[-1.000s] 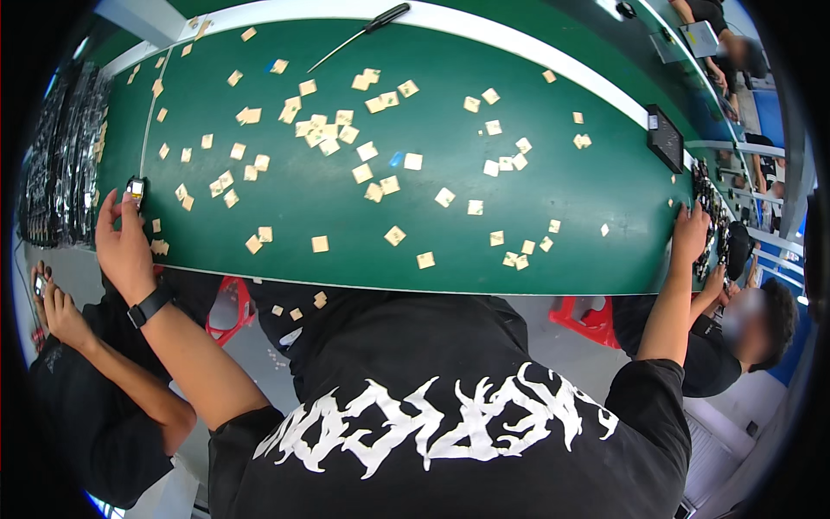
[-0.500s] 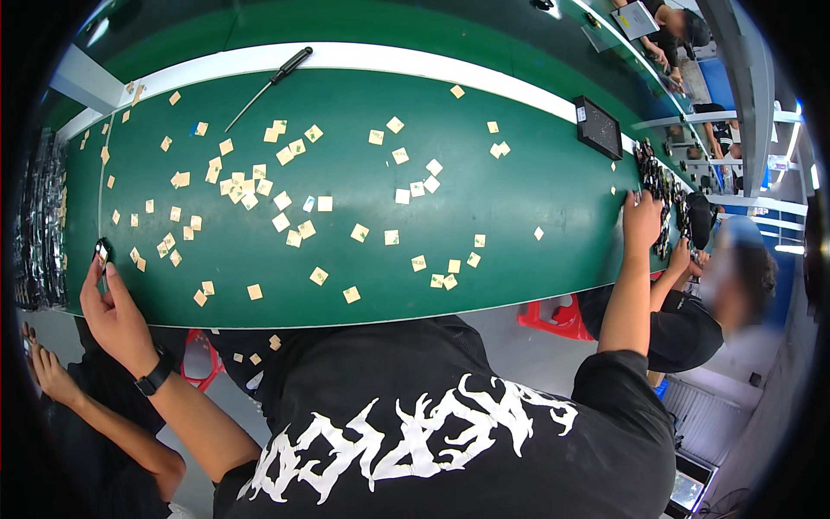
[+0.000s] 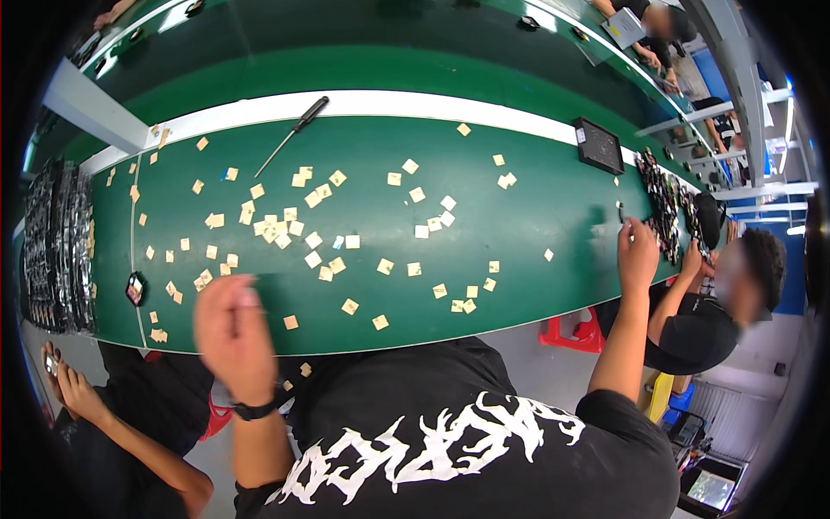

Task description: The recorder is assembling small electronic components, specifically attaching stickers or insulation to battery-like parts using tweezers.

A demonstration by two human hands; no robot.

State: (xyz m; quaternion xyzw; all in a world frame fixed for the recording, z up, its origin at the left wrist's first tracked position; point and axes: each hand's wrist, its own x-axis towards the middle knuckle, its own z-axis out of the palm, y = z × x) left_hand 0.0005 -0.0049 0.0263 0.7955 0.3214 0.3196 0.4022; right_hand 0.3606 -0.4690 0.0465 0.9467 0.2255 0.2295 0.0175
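My left hand (image 3: pixel 233 333) hangs over the near left part of the green table (image 3: pixel 519 208), smeared by motion, its fingers partly curled. Whether anything is in it does not show. Left of it, a small black device with a shiny face (image 3: pixel 135 290) lies on the table, apart from my fingers. Over at the right, beside a heap of small dark devices (image 3: pixel 664 208), my right hand (image 3: pixel 638 251) is closed with the fingertips together. A small dark piece (image 3: pixel 621 214) sticks out at those fingertips, too small to name. Many square beige stickers (image 3: pixel 353 241) are scattered across the table.
A long screwdriver (image 3: pixel 294 134) lies by the back edge, and a black tray (image 3: pixel 598 145) stands at the back right. Stacked dark plastic packs (image 3: pixel 59 251) line the left end. Co-workers sit on both sides; a red stool (image 3: pixel 572 330) stands by the right one.
My left hand has let go of the small black device, which now lies on the table, and has swung right. My right hand has drawn slightly away from the heap. The view has shifted.
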